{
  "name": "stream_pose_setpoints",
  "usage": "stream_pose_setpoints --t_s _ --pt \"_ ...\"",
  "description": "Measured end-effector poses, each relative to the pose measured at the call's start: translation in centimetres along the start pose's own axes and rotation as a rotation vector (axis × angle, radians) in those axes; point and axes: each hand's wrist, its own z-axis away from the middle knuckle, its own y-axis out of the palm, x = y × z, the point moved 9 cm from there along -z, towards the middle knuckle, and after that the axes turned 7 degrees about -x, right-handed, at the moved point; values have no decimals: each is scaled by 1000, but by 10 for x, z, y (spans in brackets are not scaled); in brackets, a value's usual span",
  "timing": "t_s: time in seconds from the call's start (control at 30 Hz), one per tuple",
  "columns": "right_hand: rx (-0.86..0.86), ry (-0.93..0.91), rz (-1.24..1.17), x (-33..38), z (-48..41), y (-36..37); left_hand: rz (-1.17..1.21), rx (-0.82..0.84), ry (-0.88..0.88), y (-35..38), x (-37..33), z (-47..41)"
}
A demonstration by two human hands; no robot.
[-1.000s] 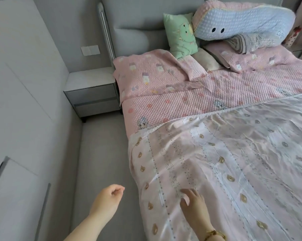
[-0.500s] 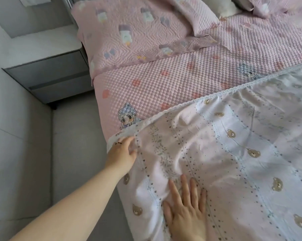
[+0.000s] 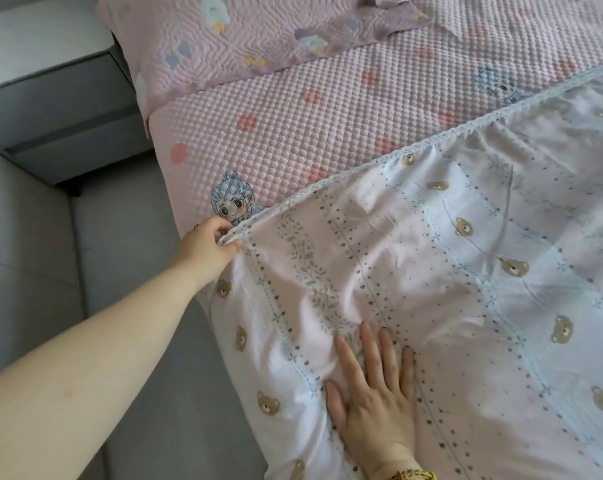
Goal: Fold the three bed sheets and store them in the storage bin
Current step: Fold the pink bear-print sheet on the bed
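A pale pink bed sheet with small brown bears, dotted stripes and a lace edge lies spread over the bed. My left hand pinches its near left corner at the bed's side edge. My right hand lies flat on the sheet with straight, spread fingers, pressing it down nearer to me. The sheet's lace edge runs diagonally up to the right. No storage bin and no other loose sheets are in view.
Under the sheet is a pink quilted mattress cover with a cartoon girl print. A pink pillow lies at the head. A grey nightstand stands at the left, with grey floor beside the bed.
The view has tilted down and closer to the bed. My left hand has come up from beside the bed and taken the sheet's corner. My right hand has flattened on the sheet.
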Motion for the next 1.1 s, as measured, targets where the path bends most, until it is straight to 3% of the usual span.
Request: stream_pose_setpoints --t_s 0.17,0.37,0.57,0.83,0.97,1.1 --pt "-44 -10 17 1 1 -2 -135 -198 197 -26 -19 30" --pt "-59 -14 7 3 1 -3 -180 -150 390 -25 -22 47" --pt "-47 -11 -3 2 0 -3 -122 -86 245 -23 -10 25" --pt "-43 -11 -5 2 -1 -4 -464 -158 261 -33 0 20" --pt "40 34 -73 3 -4 -4 -659 -67 235 -31 16 22" --pt "183 67 -65 6 -4 -5 -248 6 135 -47 31 43"
